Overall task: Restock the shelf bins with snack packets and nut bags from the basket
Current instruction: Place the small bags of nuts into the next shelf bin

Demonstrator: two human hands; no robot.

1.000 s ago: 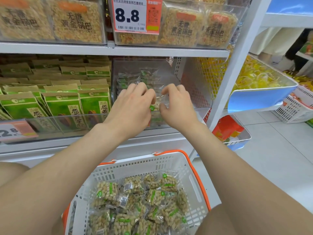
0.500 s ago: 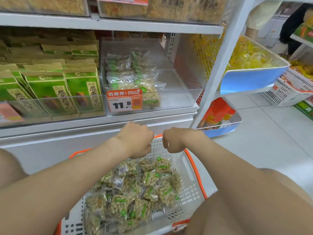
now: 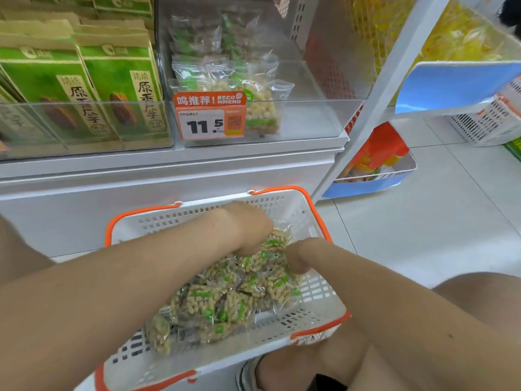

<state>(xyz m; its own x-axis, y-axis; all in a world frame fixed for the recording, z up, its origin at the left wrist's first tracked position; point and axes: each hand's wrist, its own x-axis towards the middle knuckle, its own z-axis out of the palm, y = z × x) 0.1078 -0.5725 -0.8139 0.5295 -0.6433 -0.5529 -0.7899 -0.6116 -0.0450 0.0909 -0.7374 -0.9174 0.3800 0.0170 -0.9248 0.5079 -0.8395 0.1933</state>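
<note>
Two hands reach into one white basket point(image 3: 197, 218) with orange handles. The left hand point(image 3: 249, 230) and right hand point(image 3: 297, 258) sit close together, knuckles up, fingers buried in the heap of snack packets point(image 3: 225, 294), so I cannot tell whether either grips one. The heap lies under and nearer than both hands, too overlapped to count. Beyond the hands, one clear bin point(image 3: 310, 117) holds a few matching packets point(image 3: 259, 108) behind one price tag point(image 3: 210, 117). Beyond the left hand stand two front green bags point(image 3: 121, 80).

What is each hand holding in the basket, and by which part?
Cannot be told. The left hand and right hand both reach into the nut packets in the basket, fingers hidden, so no grip shows.
</note>
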